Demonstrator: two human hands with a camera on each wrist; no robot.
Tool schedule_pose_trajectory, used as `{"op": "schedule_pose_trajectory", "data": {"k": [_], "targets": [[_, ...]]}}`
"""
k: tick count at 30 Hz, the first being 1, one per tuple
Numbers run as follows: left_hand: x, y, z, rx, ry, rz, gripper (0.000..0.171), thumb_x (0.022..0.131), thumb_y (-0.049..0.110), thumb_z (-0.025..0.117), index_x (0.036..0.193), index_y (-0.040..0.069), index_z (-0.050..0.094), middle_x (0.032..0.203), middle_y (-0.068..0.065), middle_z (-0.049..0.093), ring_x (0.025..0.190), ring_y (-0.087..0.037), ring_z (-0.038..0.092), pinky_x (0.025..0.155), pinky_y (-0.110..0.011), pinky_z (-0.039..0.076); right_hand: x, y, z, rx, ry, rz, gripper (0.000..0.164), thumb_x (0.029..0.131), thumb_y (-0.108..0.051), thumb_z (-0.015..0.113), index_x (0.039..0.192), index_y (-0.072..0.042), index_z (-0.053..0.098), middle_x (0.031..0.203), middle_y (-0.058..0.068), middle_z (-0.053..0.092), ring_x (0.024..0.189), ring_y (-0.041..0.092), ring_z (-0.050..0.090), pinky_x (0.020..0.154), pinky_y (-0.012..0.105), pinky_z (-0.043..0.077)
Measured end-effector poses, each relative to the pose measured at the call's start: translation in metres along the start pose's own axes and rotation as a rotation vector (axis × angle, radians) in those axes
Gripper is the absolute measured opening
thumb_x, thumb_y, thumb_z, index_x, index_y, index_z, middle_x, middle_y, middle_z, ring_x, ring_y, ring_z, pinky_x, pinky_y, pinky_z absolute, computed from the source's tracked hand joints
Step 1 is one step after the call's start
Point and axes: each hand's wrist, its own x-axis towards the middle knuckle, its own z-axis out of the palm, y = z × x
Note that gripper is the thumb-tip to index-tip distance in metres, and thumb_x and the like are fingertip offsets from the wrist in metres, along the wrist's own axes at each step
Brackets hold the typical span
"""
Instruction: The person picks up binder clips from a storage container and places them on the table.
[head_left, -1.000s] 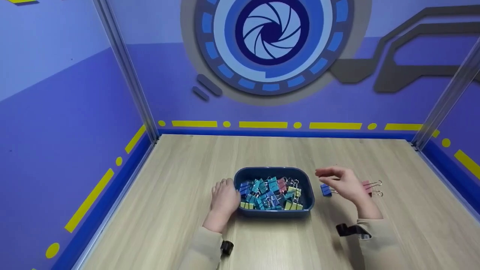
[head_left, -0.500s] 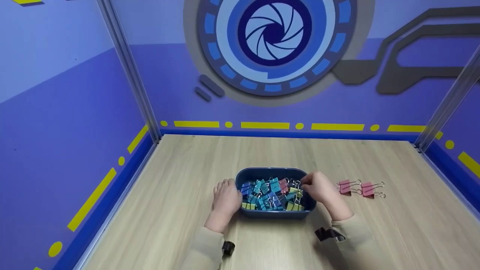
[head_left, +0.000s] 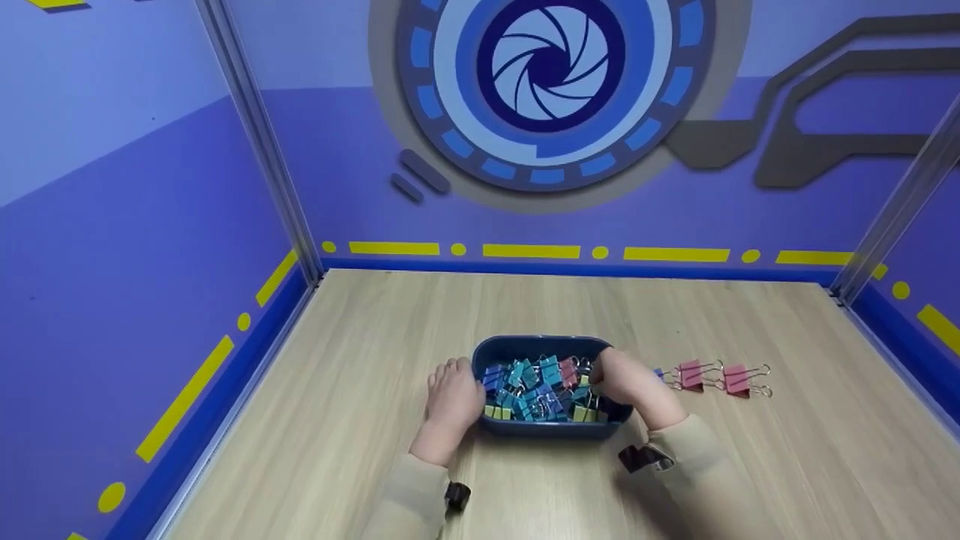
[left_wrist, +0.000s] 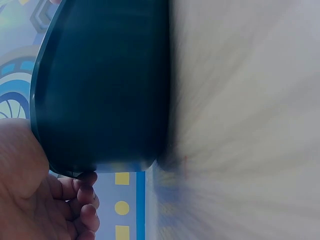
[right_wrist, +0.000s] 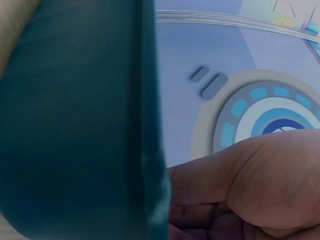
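A dark blue plastic bin [head_left: 547,429] full of binder clips [head_left: 550,369] in teal, blue, pink and yellow-green sits on the table. My left hand [head_left: 456,396] holds the bin's left end; in the left wrist view its curled fingers [left_wrist: 86,194] lie against the outer wall near the rim. My right hand [head_left: 626,379] reaches over the right rim, fingertips down among the clips beside a yellow-green binder clip [head_left: 585,414]. In the right wrist view the bin wall [right_wrist: 75,125] hides those fingertips, so I cannot tell whether they pinch a clip.
Right of the bin, two pink binder clips [head_left: 691,375] lie in a row on the wooden table [head_left: 390,337], with a blue binder clip [head_left: 658,373] partly hidden behind my right hand. Purple-blue panels [head_left: 322,172] with metal corner posts enclose the table's back and sides.
My right hand has moved left from above the blue clip on the table to inside the bin's right end, uncovering the pink clips. My left hand stays at the bin's left end.
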Motion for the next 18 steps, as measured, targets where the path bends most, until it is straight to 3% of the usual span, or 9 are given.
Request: {"op": "schedule_pose_trajectory", "data": {"k": [5,12,18], "targets": [[0.000,-0.001,0.001,0.007,0.011,0.007,0.023,0.091,0.013,0.066,0.108,-0.001,0.063,0.102,-0.015,0.064,0.100,-0.035,0.059,0.087,-0.046,0.042,0.000,0.005,-0.001,0.088,0.006,-0.025,0.004,0.082,0.004,0.075,0.082,0.000,0.076,0.079,0.005,0.072,0.069,0.011,0.060,0.067,0.035,0.055],[0.000,-0.001,0.000,-0.015,-0.001,-0.003,0.024,0.092,0.013,0.066,0.111,-0.002,0.063,0.103,-0.015,0.064,0.100,-0.035,0.057,0.087,-0.046,0.041,-0.003,0.013,0.000,0.199,0.092,-0.122,0.011,0.086,0.005,0.072,0.093,0.002,0.078,0.086,0.011,0.077,0.071,0.010,0.064,0.067,0.033,0.055],[-0.001,0.000,0.000,-0.016,-0.018,-0.013,0.025,0.092,0.013,0.066,0.113,-0.002,0.062,0.103,-0.014,0.063,0.100,-0.034,0.057,0.086,-0.045,0.041,-0.005,0.021,0.012,0.271,0.130,-0.079,0.016,0.090,0.000,0.070,0.104,-0.004,0.079,0.099,0.010,0.078,0.081,0.012,0.067,0.073,0.032,0.057]]}}
